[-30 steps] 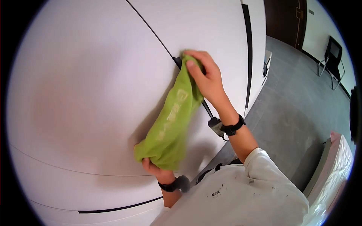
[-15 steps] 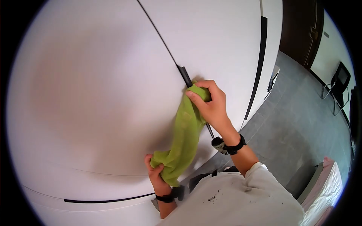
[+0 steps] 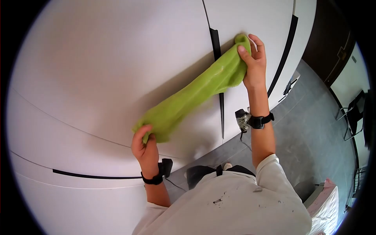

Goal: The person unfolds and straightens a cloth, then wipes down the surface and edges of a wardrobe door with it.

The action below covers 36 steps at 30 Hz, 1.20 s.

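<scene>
A green cloth (image 3: 188,94) is stretched diagonally between my two hands, in front of a white cabinet front (image 3: 117,58). My left hand (image 3: 145,150) grips its lower left end between thumb and fingers. At the upper right, my right hand (image 3: 254,58) pinches the other end, the thumb on the near side and some fingers raised. The cloth crosses in front of a long black handle strip (image 3: 216,45) at a door seam. Both wrists wear black straps with small devices.
Another black handle strip (image 3: 284,56) runs along the cabinet's right part, and a third (image 3: 94,176) lies low left. Beyond are grey floor tiles (image 3: 301,137), a dark door (image 3: 327,43), a black chair (image 3: 353,113) and a plastic-wrapped item (image 3: 326,207).
The cloth went from hanging steeply and bunched to stretched out at a slant. My hands have moved apart, the right up and rightward, the left up and leftward. The view has shifted too.
</scene>
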Each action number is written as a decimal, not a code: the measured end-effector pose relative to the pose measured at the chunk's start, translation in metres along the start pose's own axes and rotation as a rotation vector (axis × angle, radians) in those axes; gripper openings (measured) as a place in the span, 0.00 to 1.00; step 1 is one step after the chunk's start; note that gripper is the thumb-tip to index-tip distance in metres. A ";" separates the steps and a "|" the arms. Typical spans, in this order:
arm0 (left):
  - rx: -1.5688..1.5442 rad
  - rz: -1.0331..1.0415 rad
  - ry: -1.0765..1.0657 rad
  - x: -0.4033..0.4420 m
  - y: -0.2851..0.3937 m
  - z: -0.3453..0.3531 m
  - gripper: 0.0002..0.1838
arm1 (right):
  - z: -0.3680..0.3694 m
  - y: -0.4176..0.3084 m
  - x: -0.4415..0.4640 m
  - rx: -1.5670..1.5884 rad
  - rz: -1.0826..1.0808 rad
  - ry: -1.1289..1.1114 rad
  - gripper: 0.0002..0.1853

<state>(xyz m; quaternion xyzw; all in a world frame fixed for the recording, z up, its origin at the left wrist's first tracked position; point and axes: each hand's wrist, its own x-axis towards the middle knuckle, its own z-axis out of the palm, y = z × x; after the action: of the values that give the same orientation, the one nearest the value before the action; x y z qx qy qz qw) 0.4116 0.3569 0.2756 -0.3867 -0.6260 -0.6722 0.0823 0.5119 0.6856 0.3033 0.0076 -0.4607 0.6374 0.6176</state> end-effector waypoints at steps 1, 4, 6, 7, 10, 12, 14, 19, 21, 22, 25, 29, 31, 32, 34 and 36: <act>0.090 0.110 -0.068 0.004 0.005 0.003 0.21 | -0.010 0.000 0.000 0.245 0.160 0.012 0.24; 0.152 0.121 -0.195 0.027 0.022 0.003 0.17 | -0.047 0.005 -0.023 0.404 0.281 -0.096 0.30; 0.020 0.135 -0.285 0.050 0.019 0.006 0.15 | -0.065 -0.005 -0.045 0.337 0.371 -0.190 0.33; -0.098 0.134 -0.381 0.063 0.020 0.006 0.14 | -0.071 -0.013 -0.054 0.255 0.425 -0.237 0.35; 0.160 0.119 -0.495 0.083 0.049 0.041 0.13 | -0.087 -0.045 -0.066 -0.352 0.588 -0.650 0.32; 0.179 0.207 -0.573 0.096 0.060 0.054 0.13 | -0.078 -0.073 -0.064 -0.885 0.657 -0.906 0.34; 0.285 0.292 -0.936 0.106 0.064 0.063 0.11 | -0.043 -0.078 -0.071 -0.605 0.382 -0.728 0.31; 0.117 0.340 -1.008 0.110 0.067 0.092 0.12 | 0.004 -0.031 -0.095 -0.081 0.382 -0.662 0.28; 0.207 0.240 -0.958 0.111 0.073 0.088 0.12 | -0.002 -0.021 -0.097 -0.140 0.596 -0.767 0.23; 0.211 0.266 -0.945 0.112 0.076 0.087 0.12 | -0.011 -0.023 -0.101 -0.233 0.647 -0.792 0.19; 0.351 0.041 -0.966 0.114 0.077 0.084 0.12 | -0.041 -0.007 -0.112 -0.442 0.646 -0.830 0.14; 0.108 0.056 -0.771 0.115 0.064 0.083 0.11 | -0.063 -0.009 -0.089 -0.642 0.540 -0.845 0.12; 0.065 0.038 -0.692 0.117 0.064 0.077 0.11 | -0.071 -0.007 -0.064 -0.454 0.573 -0.723 0.10; 0.105 0.005 -0.597 0.120 0.065 0.073 0.12 | -0.075 -0.005 -0.049 -0.491 0.499 -0.651 0.10; 0.137 -0.012 -0.498 0.124 0.066 0.069 0.12 | -0.063 -0.016 -0.015 -0.532 0.406 -0.582 0.10; 0.006 0.036 -0.340 0.124 0.067 0.068 0.13 | -0.040 -0.026 0.012 -0.680 0.157 -0.401 0.10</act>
<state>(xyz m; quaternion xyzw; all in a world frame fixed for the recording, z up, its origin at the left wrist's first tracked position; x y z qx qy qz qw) 0.3942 0.4512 0.3997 -0.5058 -0.6259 -0.5935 -0.0118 0.5524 0.7135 0.3024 -0.1082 -0.7557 0.4799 0.4323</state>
